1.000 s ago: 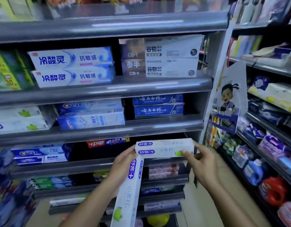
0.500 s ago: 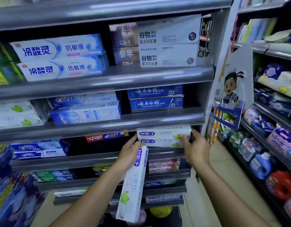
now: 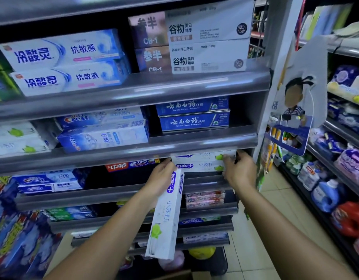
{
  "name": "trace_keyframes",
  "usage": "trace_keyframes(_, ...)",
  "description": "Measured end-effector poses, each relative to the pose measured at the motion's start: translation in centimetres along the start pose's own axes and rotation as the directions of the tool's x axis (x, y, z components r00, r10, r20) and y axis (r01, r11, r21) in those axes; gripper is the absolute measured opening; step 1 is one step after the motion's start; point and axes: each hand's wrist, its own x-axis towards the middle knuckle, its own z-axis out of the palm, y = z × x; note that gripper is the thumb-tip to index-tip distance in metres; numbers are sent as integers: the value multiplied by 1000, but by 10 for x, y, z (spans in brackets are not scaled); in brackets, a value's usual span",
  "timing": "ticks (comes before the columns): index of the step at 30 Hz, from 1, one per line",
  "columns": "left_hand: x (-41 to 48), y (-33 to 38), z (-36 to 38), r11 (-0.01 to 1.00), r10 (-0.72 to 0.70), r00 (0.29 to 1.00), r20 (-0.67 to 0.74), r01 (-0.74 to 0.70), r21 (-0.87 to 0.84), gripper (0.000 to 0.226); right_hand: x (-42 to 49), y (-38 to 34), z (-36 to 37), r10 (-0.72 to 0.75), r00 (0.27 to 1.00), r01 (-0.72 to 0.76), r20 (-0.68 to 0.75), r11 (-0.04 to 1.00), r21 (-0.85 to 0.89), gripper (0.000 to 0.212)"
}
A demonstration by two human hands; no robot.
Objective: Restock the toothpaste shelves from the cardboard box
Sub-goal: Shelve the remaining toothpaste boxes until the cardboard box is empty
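Hands [image 3: 160,178] [image 3: 240,172] on toothpaste boxes [image 3: 166,215], grey shelf [image 3: 205,179], tiled floor [image 3: 275,209]

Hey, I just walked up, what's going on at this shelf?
A person is restocking toothpaste. Their right hand grips the right end of the top white box, which sits on a matching lower box on the shelf beneath the blue boxes. The left hand holds a third box of the same kind by its upper end. It hangs down, not yet placed.
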Motion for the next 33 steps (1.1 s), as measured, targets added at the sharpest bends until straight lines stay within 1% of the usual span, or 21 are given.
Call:
trace_keyframes(2,6,9,-2,997,-69,997,-36,70,19,20,11,-8,5,99,995,-100,13,994,36,23)
trace_keyframes(4,10,15,-3,992,-124,992,-36,124,-5,22,21,-16,10,167,985,-167,35,986,-2,23)
trace_keyframes(6,16,18,-3,985,-154,988,-14,152,-85,31,30,-21,17,193,978,-189,75,980,-68,17)
trace_keyframes(7,17,20,-3,981,-151,989,-11,148,-121,32,33,-22,19,208,975,-204,82,978,-51,15)
trace_keyframes(9,18,25,0,975,-179,983,-37,172,-141,31,37,-21,23,236,967,-239,97,971,17,12)
trace_keyframes(11,22,26,2,971,-201,978,-59,191,-144,33,37,-21,23,244,963,-249,111,968,37,16)
trace_keyframes(14,19,23,1,961,-175,983,-64,156,-228,27,29,-21,18,226,969,-232,105,971,52,16)
trace_keyframes(16,21,19,-1,938,-198,976,-89,162,-305,28,13,-15,12,140,988,-143,63,989,49,13)
trace_keyframes(18,21,11,-3,904,-199,966,-164,116,-412,28,-13,-5,5,31,997,-35,77,998,60,20)
trace_keyframes(19,23,7,-3,882,-203,955,-218,82,-464,32,-29,0,2,5,993,-18,120,994,111,25)
trace_keyframes(20,25,3,-4,859,-215,939,-267,51,-509,35,-45,5,-1,-5,984,-30,180,981,193,22)
trace_keyframes(22,27,-3,-4,813,-240,906,-350,-10,-582,30,-76,15,-9,4,935,-112,355,952,285,3)
trace_keyframes(23,27,-4,-2,792,-255,888,-383,-36,-609,27,-89,17,-13,4,892,-145,451,949,279,10)
trace_keyframes(24,26,-5,0,769,-273,869,-413,-61,-636,25,-98,19,-17,11,837,-187,547,946,265,22)
trace_keyframes(25,26,-5,3,749,-288,851,-440,-86,-657,24,-104,21,-19,29,785,-238,618,936,258,31)
trace_keyframes(26,25,-5,7,728,-298,836,-461,-114,-676,24,-107,21,-20,51,762,-290,646,919,269,36)
trace_keyframes(27,25,-4,10,707,-302,828,-473,-139,-694,23,-107,21,-20,70,768,-325,637,899,292,40)
trace_keyframes(28,24,-4,14,687,-301,826,-477,-159,-709,22,-106,19,-19,91,799,-336,594,888,315,41)
trace_keyframes(30,21,-4,20,672,-276,836,-474,-185,-717,20,-101,15,-19,115,870,-306,479,888,342,42)
trace_keyframes(31,19,-5,21,685,-247,846,-472,-191,-703,18,-96,13,-20,119,899,-283,422,892,351,44)
trace_keyframes(33,15,-6,19,743,-155,875,-459,-203,-637,16,-84,9,-24,134,943,-246,303,897,367,48)
